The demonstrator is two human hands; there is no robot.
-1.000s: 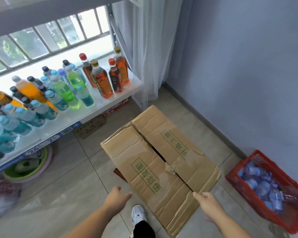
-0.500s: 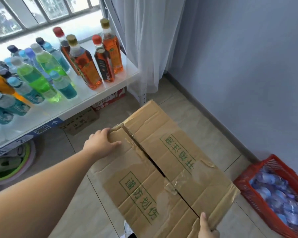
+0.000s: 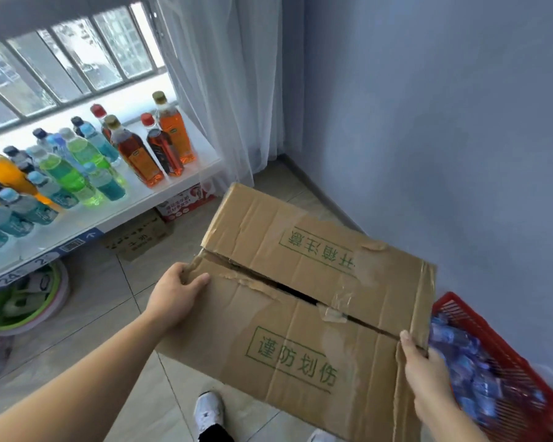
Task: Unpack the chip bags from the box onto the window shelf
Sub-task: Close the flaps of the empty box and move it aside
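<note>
hands grip closed box (flaps taped).

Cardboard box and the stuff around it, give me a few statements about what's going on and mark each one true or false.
1. The left hand grips an end of the cardboard box. True.
2. The box flaps are folded wide open. False: they lie closed, with a narrow gap.
3. Chip bags sit on the window shelf. False: only bottles.
4. A red basket sits beside the box. True.
5. The right hand hangs free. False: it grips the box's edge.
</note>
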